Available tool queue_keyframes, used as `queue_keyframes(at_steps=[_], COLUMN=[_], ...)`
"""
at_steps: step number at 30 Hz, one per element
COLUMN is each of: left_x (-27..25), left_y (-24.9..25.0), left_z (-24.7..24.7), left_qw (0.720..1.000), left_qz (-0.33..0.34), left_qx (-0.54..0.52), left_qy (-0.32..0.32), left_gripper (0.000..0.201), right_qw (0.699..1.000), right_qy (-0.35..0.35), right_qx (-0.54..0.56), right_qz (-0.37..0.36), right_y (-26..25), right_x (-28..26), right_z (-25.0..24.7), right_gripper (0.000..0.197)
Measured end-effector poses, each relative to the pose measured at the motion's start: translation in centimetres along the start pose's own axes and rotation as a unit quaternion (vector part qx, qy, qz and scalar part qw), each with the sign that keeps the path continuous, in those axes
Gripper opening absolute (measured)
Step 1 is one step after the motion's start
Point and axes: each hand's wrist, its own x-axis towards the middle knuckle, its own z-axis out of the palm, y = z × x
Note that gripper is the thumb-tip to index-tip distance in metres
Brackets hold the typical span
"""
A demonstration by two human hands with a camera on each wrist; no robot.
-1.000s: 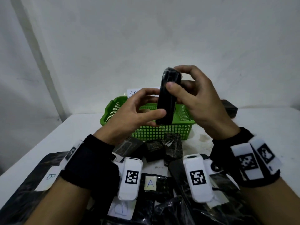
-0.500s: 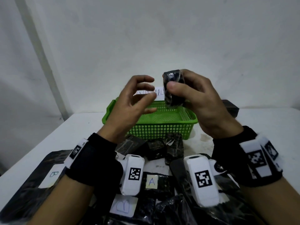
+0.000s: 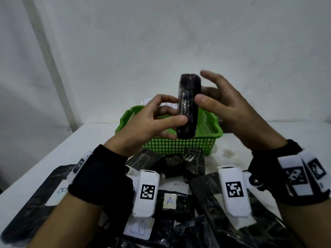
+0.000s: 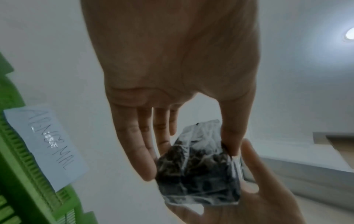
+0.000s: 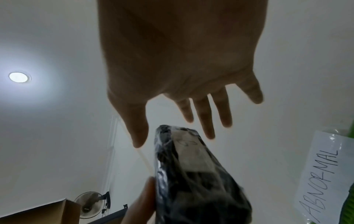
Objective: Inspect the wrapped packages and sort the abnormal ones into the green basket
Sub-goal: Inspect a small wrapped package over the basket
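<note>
A black package wrapped in clear film stands upright in the air above the green basket. My left hand pinches its lower half between thumb and fingers, shown close up in the left wrist view on the package. My right hand is beside the package's upper right with its fingers spread and straight. In the right wrist view the package sits below those fingers and they do not wrap it. A paper label reading ABNORMAL is fixed to the basket's far side.
Several black wrapped packages lie on the white table between me and the basket. Some carry paper tags, one marked A and one marked B. A white wall stands right behind the basket.
Half a second ago my right hand held the package alone while the left was open. Now the left hand holds it upright and the right hand has let go and spread.
</note>
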Motion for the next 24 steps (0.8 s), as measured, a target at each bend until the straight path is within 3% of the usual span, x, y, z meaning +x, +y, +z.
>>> queue_keyframes(at_steps=[2,4,9,14,20,24], left_x=[-0.1,-0.1,0.0,0.2,0.8,0.9], left_y=[0.0,-0.1,-0.5,-0.9,-1.8,-1.9], left_z=[0.4,0.7,0.2,-0.3,-1.0,-0.9], left_qw=[0.999,0.996,0.990,0.980,0.955,0.962], left_qz=[0.007,0.009,0.049,0.116,0.181,0.173], left_qx=[0.048,0.087,0.129,0.157,0.222,0.205], left_qy=[-0.001,0.002,0.005,0.038,0.073,0.057], left_gripper=[0.058,0.055,0.052,0.057,0.059,0.062], right_qw=[1.000,0.999,0.994,0.996,0.995,0.991], right_qy=[-0.027,-0.006,0.065,0.003,0.019,0.049], right_qx=[0.003,-0.026,-0.061,-0.046,0.077,0.096], right_qz=[0.004,-0.019,-0.070,-0.082,-0.053,-0.079], right_y=[0.1,0.3,0.0,0.1,-0.1,0.2], right_x=[-0.1,0.0,0.1,-0.1,0.4,0.4], right_z=[-0.3,-0.1,1.1,1.2,1.3,1.5], right_gripper=[0.061,0.054,0.060,0.067,0.023,0.015])
